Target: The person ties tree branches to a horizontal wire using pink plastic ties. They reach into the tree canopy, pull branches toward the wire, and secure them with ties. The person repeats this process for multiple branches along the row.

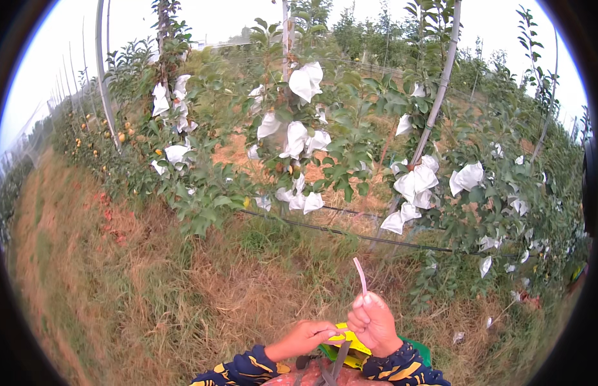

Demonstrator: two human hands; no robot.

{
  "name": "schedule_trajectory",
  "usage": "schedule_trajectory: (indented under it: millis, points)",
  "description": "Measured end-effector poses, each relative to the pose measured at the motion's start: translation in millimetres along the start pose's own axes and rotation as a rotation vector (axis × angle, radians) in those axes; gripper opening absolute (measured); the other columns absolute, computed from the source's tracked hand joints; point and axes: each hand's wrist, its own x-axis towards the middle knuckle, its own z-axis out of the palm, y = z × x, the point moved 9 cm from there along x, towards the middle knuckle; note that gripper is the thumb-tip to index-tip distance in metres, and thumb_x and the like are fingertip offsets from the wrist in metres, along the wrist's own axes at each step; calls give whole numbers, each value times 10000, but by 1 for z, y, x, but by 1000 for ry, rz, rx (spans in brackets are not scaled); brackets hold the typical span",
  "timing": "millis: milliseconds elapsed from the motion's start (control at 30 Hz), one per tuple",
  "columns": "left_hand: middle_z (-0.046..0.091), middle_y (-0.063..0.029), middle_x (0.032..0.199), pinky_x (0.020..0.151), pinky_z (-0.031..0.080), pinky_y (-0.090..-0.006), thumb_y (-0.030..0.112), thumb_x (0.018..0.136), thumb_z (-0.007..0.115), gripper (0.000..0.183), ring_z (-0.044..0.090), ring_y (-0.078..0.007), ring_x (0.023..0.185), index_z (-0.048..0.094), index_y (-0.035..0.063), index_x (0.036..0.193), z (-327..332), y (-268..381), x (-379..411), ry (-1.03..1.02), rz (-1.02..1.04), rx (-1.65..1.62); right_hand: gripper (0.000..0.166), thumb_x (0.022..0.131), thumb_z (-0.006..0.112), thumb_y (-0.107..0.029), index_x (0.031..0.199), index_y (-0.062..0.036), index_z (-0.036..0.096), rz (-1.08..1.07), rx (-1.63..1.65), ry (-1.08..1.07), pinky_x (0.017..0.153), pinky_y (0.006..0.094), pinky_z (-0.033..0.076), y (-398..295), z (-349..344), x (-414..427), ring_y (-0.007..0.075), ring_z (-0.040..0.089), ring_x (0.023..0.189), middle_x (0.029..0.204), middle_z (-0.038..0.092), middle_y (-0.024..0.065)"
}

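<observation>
My right hand [374,322] is closed in a fist around a thin pale pink strip [360,275], which sticks up above the thumb with a slight bend. Just to its left, my left hand [305,337] reaches in with thumb and fingers close together, almost touching the right fist. What lies between the left fingertips is too small to make out. Under both hands, a bright yellow and green bag [358,356] hangs in front of my body, partly covered by the right wrist. Dark grey straps [338,362] cross beside it.
Fruit trees in a row stand ahead, bearing many white fruit bags [295,140]. A leaning post [441,91] rises on the right. A black irrigation hose [328,229] runs low along the row. Dry grass [221,289] covers the ground; yellowish fruit [122,137] hangs at left.
</observation>
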Motion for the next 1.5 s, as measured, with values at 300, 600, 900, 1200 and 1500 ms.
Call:
schedule_trajectory:
  millis: [300, 600, 900, 1200, 1500]
  points:
    - [669, -80, 880, 709, 485, -273, 115, 885, 564, 172, 610, -124, 780, 629, 3, 999, -1, -10, -10, 15, -16, -52, 236, 951, 473, -259, 911, -34, 529, 51, -85, -26, 451, 222, 230, 15, 3, 5, 60, 271, 475, 566, 318, -50]
    - [679, -108, 923, 700, 503, -277, 87, 849, 600, 170, 649, -161, 787, 639, 0, 990, 1, 3, -11, 35, 58, 61, 245, 957, 458, -261, 919, -30, 529, 58, -82, -37, 458, 227, 257, 19, 4, -5, 72, 298, 479, 557, 337, -35]
    - [658, -127, 761, 609, 489, -309, 157, 856, 605, 163, 639, -224, 657, 674, 61, 968, 2, -6, -12, 53, 89, 69, 233, 961, 446, -250, 915, -34, 521, 57, -47, -48, 468, 228, 262, 22, 9, -9, 68, 290, 487, 561, 329, -42]
    - [661, -123, 829, 638, 504, -326, 191, 879, 570, 196, 649, -237, 698, 662, 69, 1002, 6, -10, -23, 42, 128, 81, 236, 960, 446, -256, 883, -44, 514, 31, -151, 45, 445, 236, 261, 28, 4, -12, 76, 290, 452, 541, 335, -33]
    - [652, -116, 883, 679, 498, -400, 306, 898, 519, 268, 630, -319, 769, 655, 112, 1024, -2, -17, -46, 137, 137, 195, 208, 969, 425, -245, 881, -68, 491, 82, -139, 32, 407, 216, 230, 45, 13, -2, 60, 259, 441, 556, 320, -37]
